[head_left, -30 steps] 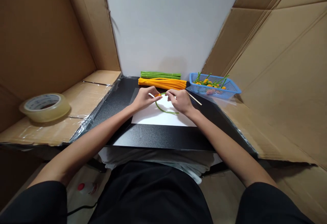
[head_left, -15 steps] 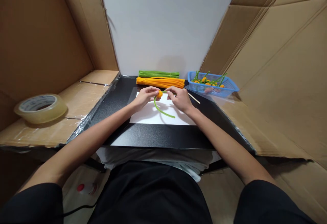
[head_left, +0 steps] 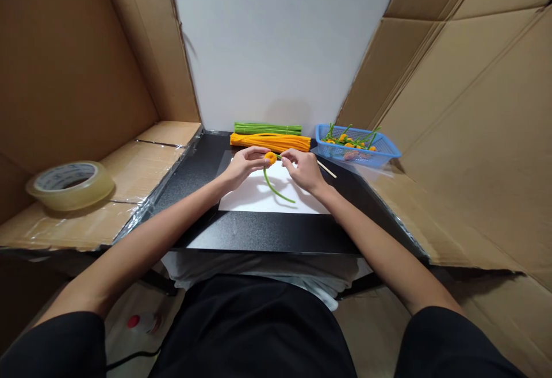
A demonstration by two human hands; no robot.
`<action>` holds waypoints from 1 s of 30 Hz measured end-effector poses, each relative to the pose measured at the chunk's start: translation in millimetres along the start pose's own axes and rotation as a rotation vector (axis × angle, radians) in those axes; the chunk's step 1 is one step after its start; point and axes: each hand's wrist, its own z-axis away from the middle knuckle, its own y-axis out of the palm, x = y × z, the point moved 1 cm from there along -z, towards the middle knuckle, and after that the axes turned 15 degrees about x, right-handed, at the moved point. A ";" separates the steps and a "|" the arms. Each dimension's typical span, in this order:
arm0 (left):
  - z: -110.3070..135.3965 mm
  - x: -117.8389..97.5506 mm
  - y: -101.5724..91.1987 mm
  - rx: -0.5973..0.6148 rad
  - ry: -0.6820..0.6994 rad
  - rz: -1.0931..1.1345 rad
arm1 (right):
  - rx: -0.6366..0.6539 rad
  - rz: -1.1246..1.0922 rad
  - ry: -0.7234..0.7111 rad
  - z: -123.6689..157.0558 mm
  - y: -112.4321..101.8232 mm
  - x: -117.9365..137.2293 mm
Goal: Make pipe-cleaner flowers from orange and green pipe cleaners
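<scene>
Over a white sheet of paper [head_left: 241,198], my left hand [head_left: 242,168] pinches a small round orange bundle of pipe cleaner [head_left: 271,158], shaped like a little pumpkin. A green pipe cleaner [head_left: 276,190] is joined to it; one long end curves down toward the paper. My right hand [head_left: 305,170] is closed at the bundle's right side, thumb and fingers pinching a short stretch of the green pipe cleaner. Just right of that hand lies a thin pale wooden stick [head_left: 326,169].
Behind my hands lie a bundle of orange pipe cleaners [head_left: 269,142] and a bundle of green ones [head_left: 267,129]. A blue basket [head_left: 379,159] at back right holds several orange-and-green pieces. A tape roll [head_left: 71,185] sits on the left cardboard; cardboard walls flank the black table [head_left: 259,234].
The orange piece has turned a little in my fingers and shows a ring-like face. The green tail's upper part has swung slightly right. Both hands keep their pinch.
</scene>
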 end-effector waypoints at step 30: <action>10.0 -14.2 23.7 -0.074 0.128 -0.808 | -0.066 -0.099 0.091 0.1 6.9 12.6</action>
